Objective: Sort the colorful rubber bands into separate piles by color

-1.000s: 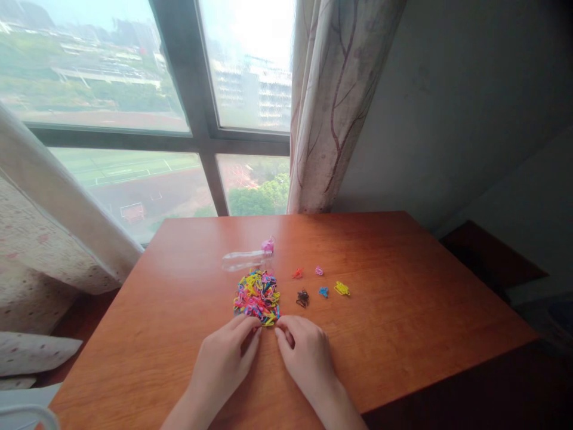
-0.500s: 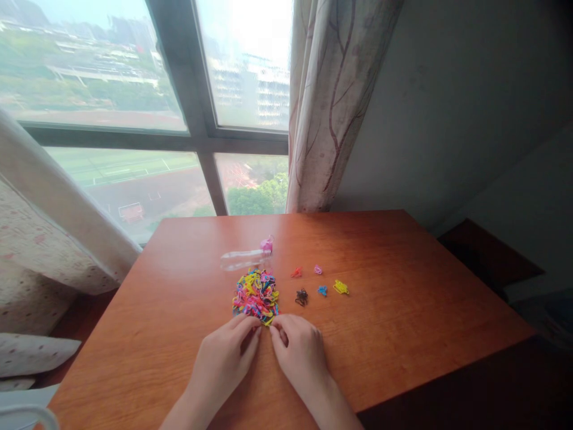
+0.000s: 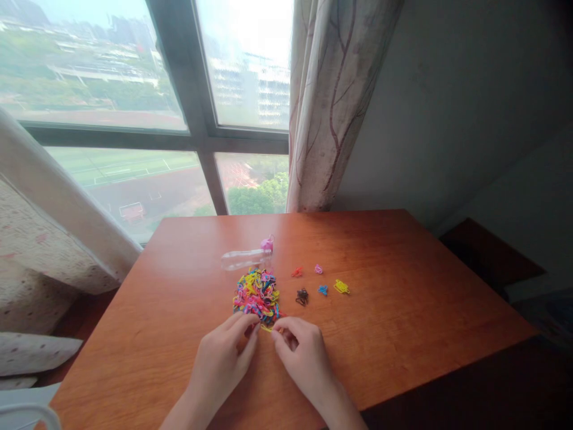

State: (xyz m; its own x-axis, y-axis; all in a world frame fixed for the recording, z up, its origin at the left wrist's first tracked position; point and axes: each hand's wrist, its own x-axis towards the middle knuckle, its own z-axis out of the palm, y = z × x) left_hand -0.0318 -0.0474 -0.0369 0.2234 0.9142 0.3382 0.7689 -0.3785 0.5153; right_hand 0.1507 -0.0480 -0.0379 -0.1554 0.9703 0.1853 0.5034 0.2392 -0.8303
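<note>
A heap of small rubber bands [image 3: 256, 294] in mixed colours lies in the middle of the table. At its near edge, a yellow rubber band [image 3: 267, 328] spans the short gap between my two hands. My left hand [image 3: 226, 349] pinches at its left end, thumb and forefinger together. On the right end my right hand [image 3: 302, 352] is closed in a similar pinch, the other fingers curled. To the right of the heap are little sorted groups: red bands [image 3: 297, 272], pink bands [image 3: 318, 269], black bands [image 3: 302, 296], blue bands [image 3: 323, 290] and yellow bands [image 3: 341, 286].
Behind the heap a clear plastic bottle [image 3: 244, 259] lies on its side, with a pink cap [image 3: 267, 243] at its right end. The wooden table [image 3: 403, 298] meets a window [image 3: 250, 173] and curtain [image 3: 331, 107] at the back. A white chair-like object [image 3: 27, 412] shows lower left.
My hands have drawn slightly apart, and the yellow rubber band now shows between the fingertips. The sorted groups and the bottle stay as they were.
</note>
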